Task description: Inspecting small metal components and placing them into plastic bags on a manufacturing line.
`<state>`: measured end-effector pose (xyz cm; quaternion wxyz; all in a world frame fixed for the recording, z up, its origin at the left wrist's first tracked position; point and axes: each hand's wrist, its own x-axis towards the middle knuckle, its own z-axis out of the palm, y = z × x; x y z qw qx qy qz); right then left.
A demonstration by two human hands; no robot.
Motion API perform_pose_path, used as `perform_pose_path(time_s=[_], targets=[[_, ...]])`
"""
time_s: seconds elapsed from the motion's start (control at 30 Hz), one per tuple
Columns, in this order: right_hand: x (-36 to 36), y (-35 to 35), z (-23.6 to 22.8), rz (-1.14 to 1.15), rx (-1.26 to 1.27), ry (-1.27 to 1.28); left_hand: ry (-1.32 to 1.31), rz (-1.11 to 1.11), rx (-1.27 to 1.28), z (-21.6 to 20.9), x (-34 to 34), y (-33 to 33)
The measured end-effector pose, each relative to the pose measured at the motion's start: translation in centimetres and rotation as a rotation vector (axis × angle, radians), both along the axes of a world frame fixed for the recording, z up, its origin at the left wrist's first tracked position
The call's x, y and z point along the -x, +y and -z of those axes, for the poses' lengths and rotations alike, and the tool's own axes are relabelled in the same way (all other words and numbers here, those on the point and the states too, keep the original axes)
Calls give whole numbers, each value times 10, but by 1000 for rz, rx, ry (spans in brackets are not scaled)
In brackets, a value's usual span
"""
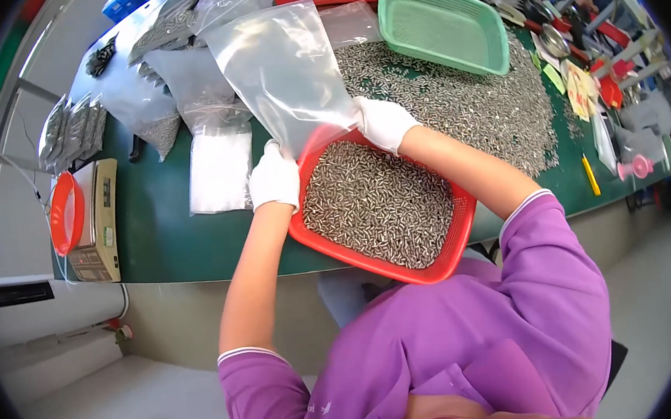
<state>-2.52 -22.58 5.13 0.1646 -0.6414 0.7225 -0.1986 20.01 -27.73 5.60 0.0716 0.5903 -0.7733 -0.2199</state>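
Note:
A large clear plastic bag [283, 70] stretches away from me over the table, with nothing visible inside. My left hand [274, 176], in a white glove, is closed on the near left corner of its edge. The near right corner is pinched in my right hand [384, 123], also gloved. Right below, the bag's near edge overlaps the far end of a red plastic basket [429, 271]. Small silvery metal pieces [375, 206], short and rod-like, fill that basket; their exact kind is too small to tell. The basket juts over the table's front edge, close to my body.
A wide pile of the same pieces [479, 117] covers the table's right side, with a green basket [447, 28] on it. White bags [221, 168] lie left of my left hand. A scale [97, 218] with a red bowl [67, 213] stands far left; a yellow-handled tool [591, 175] lies right.

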Motion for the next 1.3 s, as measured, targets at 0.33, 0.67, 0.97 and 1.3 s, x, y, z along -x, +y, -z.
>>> perform_pose_path(time_s=[0.33, 0.67, 0.97, 1.3], targets=[[-17, 28, -26, 156, -95, -69, 85, -38, -142, -16, -2, 32], [-15, 20, -32, 313, -137, -259, 113, -63, 30, 0, 3, 7], [-12, 13, -22, 552, -234, -415, 160, -92, -250, -15, 23, 2], [-1, 30, -31, 235, -177, -367, 201, 59, -11, -9, 2, 29]])
